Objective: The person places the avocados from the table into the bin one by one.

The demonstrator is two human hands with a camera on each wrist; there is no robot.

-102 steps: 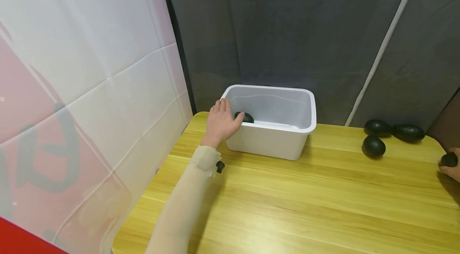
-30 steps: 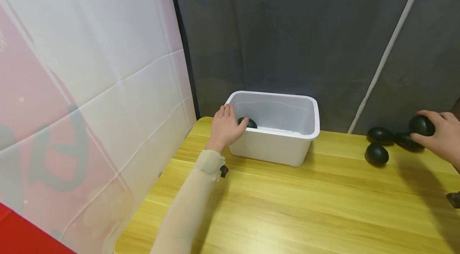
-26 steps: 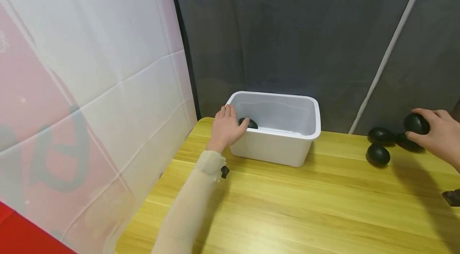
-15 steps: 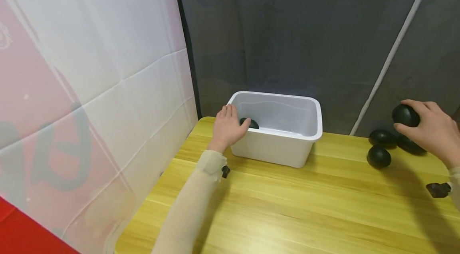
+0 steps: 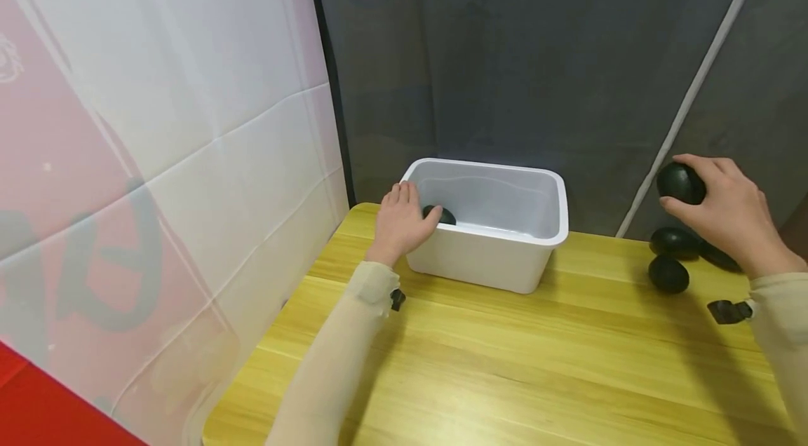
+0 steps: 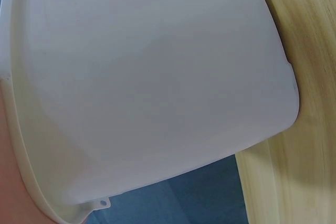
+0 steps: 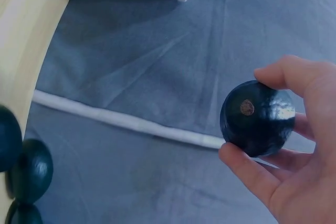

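Dark-green, glossy, egg-shaped avocado (image 5: 679, 183) sits pinched in your right hand (image 5: 726, 211), thumb under and fingers curled over, well above the yellow wooden table (image 5: 505, 362). That smooth, rounded skin could roll out of so light a pinch. Your left hand (image 5: 399, 221) lies flat against the near corner of the white plastic tub (image 5: 499, 271), fingers straight, another avocado (image 5: 440, 214) inside just beyond them.

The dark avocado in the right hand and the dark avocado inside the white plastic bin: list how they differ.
The dark avocado in the right hand is held up in the air, gripped by fingers; the dark avocado inside the white plastic bin lies low by the near wall, beside the left hand. The first shows fully, the second partly. Both are dark green and rounded.
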